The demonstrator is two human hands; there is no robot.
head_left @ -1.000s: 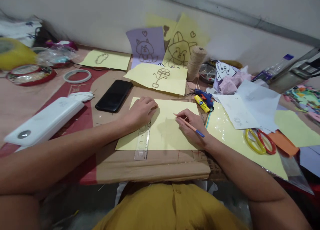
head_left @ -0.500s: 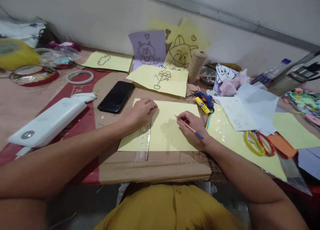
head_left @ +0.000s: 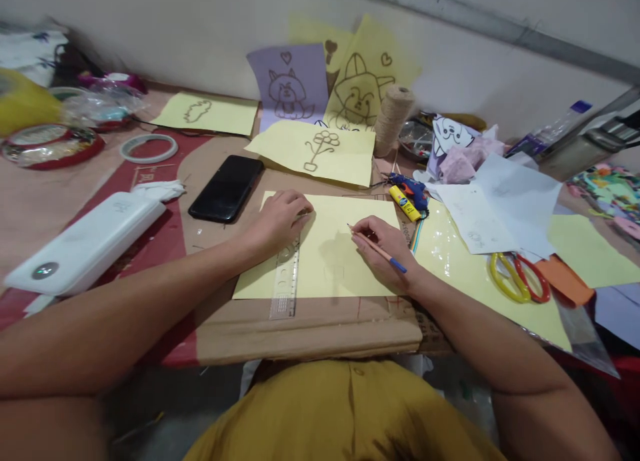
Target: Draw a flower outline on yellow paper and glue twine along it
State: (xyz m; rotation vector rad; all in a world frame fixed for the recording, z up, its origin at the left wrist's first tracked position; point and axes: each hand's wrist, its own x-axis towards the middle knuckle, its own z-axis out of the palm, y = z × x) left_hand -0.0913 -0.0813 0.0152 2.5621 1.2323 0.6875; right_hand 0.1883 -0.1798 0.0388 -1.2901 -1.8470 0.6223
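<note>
A yellow sheet of paper (head_left: 325, 247) lies before me, with a faint pencilled square low on it. Across its left part runs a clear plastic ruler (head_left: 286, 284), its lower end past the paper's near edge. My left hand (head_left: 286, 215) covers the ruler's upper end, fingers curled down over it. In my right hand (head_left: 380, 244) is a pencil (head_left: 385, 251) with a blue end, gripped near its point. The tip is close to the sheet right of centre; I cannot tell whether it touches.
A black phone (head_left: 227, 189) and a white power bank (head_left: 87, 244) lie left. Behind the sheet is a flower drawing (head_left: 290, 154) beside a twine spool (head_left: 394, 121). To the right are a glue stick (head_left: 405, 203), a blue glue gun (head_left: 413, 189), scissors (head_left: 510, 277) and loose papers (head_left: 480, 214).
The whole view has shifted slightly, so things sit a little higher and mostly further left. Both hands, the ruler and the pencil keep nearly the same places on the sheet.
</note>
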